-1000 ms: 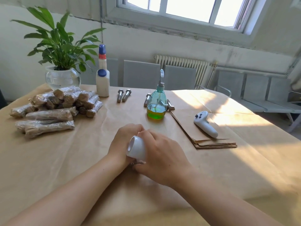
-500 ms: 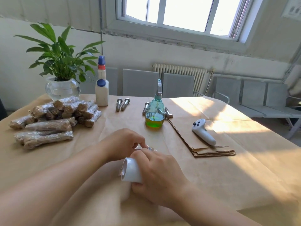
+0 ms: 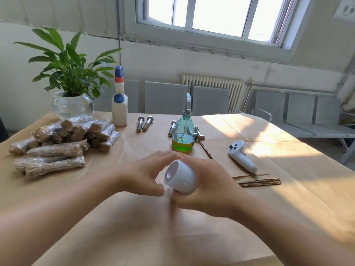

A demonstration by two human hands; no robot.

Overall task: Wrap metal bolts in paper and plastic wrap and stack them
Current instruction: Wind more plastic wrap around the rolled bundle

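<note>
My right hand [image 3: 209, 187] grips a white plastic-wrap roll [image 3: 180, 177], its open end facing me, just above the paper-covered table [image 3: 134, 227]. My left hand [image 3: 142, 175] is right beside the roll and pinches a bit of clear film [image 3: 166, 190] at its edge. A pile of wrapped bolts [image 3: 63, 139] lies at the left. Two bare bolts [image 3: 144, 123] lie at the back, and more bolts [image 3: 199, 134] are partly hidden behind the green bottle. A stack of brown paper sheets [image 3: 259, 182] lies to the right, partly hidden by my right hand.
A green liquid spray bottle [image 3: 182, 135] stands just beyond my hands. A white controller [image 3: 242, 156] rests on the paper stack. A white glue bottle [image 3: 119, 104] and a potted plant in a glass bowl [image 3: 73, 106] stand at the back left.
The right hand has tilted the roll and brought it back up from the table, its open end turning more toward me. The left hand stayed against it.
</note>
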